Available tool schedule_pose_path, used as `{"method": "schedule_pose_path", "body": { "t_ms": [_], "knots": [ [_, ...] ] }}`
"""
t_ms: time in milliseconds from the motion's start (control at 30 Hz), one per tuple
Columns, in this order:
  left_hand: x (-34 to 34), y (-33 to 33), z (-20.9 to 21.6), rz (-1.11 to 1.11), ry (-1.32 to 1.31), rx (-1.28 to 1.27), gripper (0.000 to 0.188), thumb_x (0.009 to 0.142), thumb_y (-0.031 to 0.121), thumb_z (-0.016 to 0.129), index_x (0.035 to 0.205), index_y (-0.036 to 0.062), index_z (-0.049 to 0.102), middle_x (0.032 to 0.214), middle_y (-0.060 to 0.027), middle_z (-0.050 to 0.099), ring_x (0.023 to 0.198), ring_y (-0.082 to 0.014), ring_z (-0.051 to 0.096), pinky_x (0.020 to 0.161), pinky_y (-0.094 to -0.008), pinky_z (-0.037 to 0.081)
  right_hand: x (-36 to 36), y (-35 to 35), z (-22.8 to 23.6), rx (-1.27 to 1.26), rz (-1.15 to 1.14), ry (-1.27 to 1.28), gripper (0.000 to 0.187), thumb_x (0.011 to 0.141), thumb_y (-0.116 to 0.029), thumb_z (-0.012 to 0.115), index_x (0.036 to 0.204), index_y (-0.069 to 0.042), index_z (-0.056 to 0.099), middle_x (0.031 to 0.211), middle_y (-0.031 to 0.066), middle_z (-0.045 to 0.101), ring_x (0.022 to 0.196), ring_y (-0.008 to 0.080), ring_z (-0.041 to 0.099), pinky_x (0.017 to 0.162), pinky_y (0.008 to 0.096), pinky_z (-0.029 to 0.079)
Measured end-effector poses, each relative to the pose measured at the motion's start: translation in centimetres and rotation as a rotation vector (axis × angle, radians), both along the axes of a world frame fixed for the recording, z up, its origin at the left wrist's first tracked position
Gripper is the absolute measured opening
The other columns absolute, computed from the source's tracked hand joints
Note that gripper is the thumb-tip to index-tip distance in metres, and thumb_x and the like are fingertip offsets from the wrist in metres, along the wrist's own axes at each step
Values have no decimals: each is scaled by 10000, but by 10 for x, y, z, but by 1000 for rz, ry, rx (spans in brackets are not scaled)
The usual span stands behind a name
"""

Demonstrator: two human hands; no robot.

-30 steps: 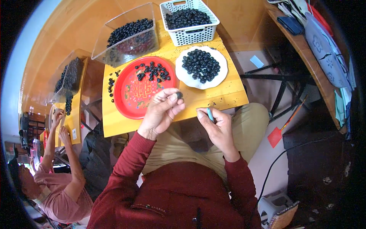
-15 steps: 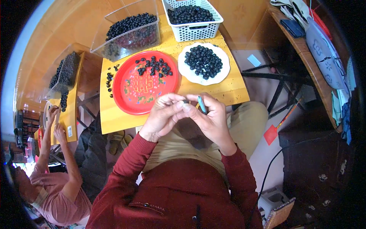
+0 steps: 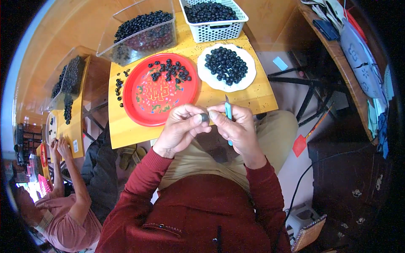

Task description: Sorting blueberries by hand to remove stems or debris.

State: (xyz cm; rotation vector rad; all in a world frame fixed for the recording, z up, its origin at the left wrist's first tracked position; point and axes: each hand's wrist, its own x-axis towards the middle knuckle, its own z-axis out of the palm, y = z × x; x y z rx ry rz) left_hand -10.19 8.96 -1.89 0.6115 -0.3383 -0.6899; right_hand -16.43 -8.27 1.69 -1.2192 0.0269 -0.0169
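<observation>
Berry [image 3: 204,117]: single small dark round fruit, pinched between left hand [image 3: 182,128] thumb and fingertips, held over the lap just off the near edge of the yellow table [image 3: 126,128].

Head view only:
- Right hand [image 3: 238,128] fingers wrapped around a thin teal-handled tool [image 3: 228,113], tip pointing up, right beside the berry. Hands touching.
- Both hands closed on their items, nothing loose.
- Red plate [image 3: 145,107] holds scattered berries at its far side; white plate [image 3: 249,80] heaped; white basket [image 3: 217,29] and clear tub [image 3: 139,42] full behind.
- Another person's hands [image 3: 59,147] work at a separate table, left.

Handling guess: light, soft, skin likely bruises or bursts. Grip around the sides, minimal squeeze; smooth skin may slip.
</observation>
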Motion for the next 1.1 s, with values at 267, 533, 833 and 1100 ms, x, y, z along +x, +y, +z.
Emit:
{"method": "schedule_pose_path", "body": {
  "t_ms": [267, 533, 833, 1100],
  "knots": [
    [1, 1, 2, 71, 98, 43, 132, 917, 68, 646, 1047, 44, 649, 940, -73, 669, 886, -151, 646, 819, -345, 576, -5, 10, 4, -630, -151, -336, 353, 949, -234, 620, 1144, 59, 600, 952, 163, 653, 830, 224, 661, 716, 325, 505],
    [0, 3, 5, 92, 121, 34, 125, 917, 64, 646, 1041, 45, 650, 946, -70, 669, 889, -149, 640, 828, -336, 564, -7, 12, 11, -821, -148, -371, 385, 959, -257, 584, 1178, 60, 587, 972, 200, 624, 835, 348, 657, 707, 396, 518],
    [-2, 1, 1, 101, 94, 29, 124, 912, 69, 654, 1035, 49, 653, 975, -76, 677, 898, -158, 651, 836, -348, 567, -8, 7, 8, -787, -140, -392, 372, 951, -238, 589, 1181, 54, 593, 972, 192, 626, 836, 349, 659, 708, 395, 522],
    [-2, 1, 13, 81, -37, -29, 82, 921, 48, 628, 997, 18, 635, 956, -120, 658, 878, -198, 650, 820, -375, 579, -3, -2, 4, -589, -169, -373, 332, 962, -203, 588, 1131, 80, 623, 890, 170, 626, 783, 244, 632, 711, 323, 490]
  ]
}}
